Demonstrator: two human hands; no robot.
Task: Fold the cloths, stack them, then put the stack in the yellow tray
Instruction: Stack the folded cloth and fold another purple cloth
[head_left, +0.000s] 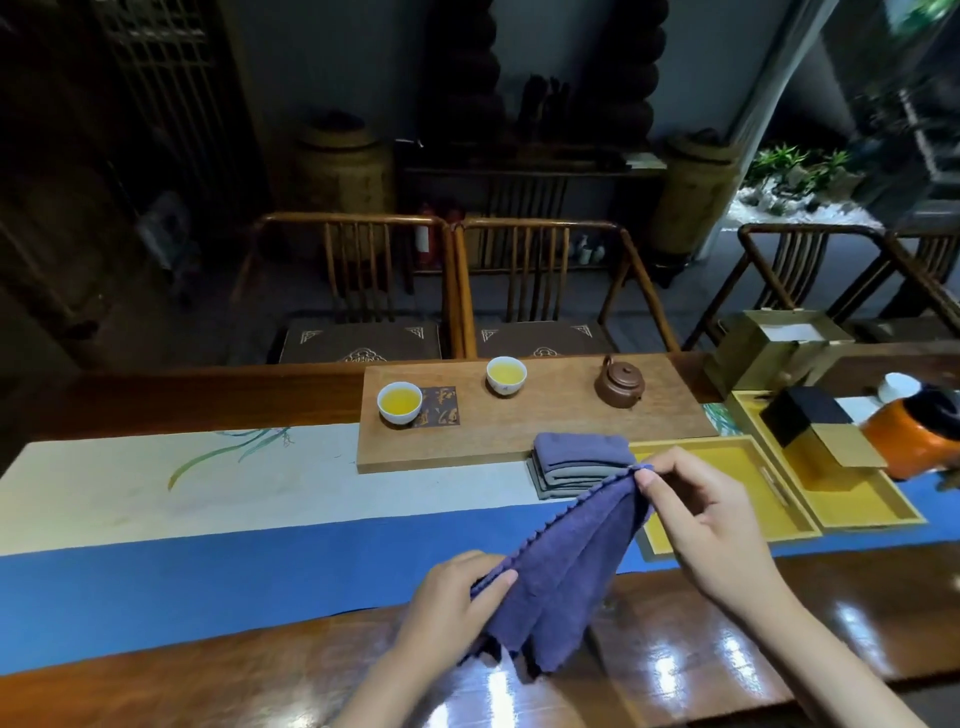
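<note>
Our right hand (696, 499) pinches the top corner of a purple cloth (561, 566) between thumb and fingertips, raised over the near-left corner of the yellow tray (727, 457). Our left hand (452, 597) grips the opposite corner lower down, fingers curled over the hem. Between them the scalloped edge runs taut from 7 o'clock up to 1 o'clock, and the rest hangs in loose pleats whose tips appear to brush the glossy table (701, 634).

To do this step well, we judge that we should first draw the two corners apart so the pleats fall out, then lay the cloth flat on the blue runner (208, 587) before bringing edge to edge — folding it while bunched would give a lumpy square that sits badly on the pile. Matching its width to the folded ones will help the stack stay straight.

At 12 o'clock from the held cloth sits the stack of folded cloths (576, 465), touching the tray's left rim — a purple one on top and greyish layers under it, perhaps four or five; we cannot count them surely.

One cloth in hand, one stack. Two yellow trays: the near one, and a farther one (862, 506) at 3 o'clock holding boxes. On the wooden board (519, 431) at 11 o'clock stand two cups of tea (399, 402) and one clay teapot (621, 384). One orange jar (914, 436) at the right edge.
</note>
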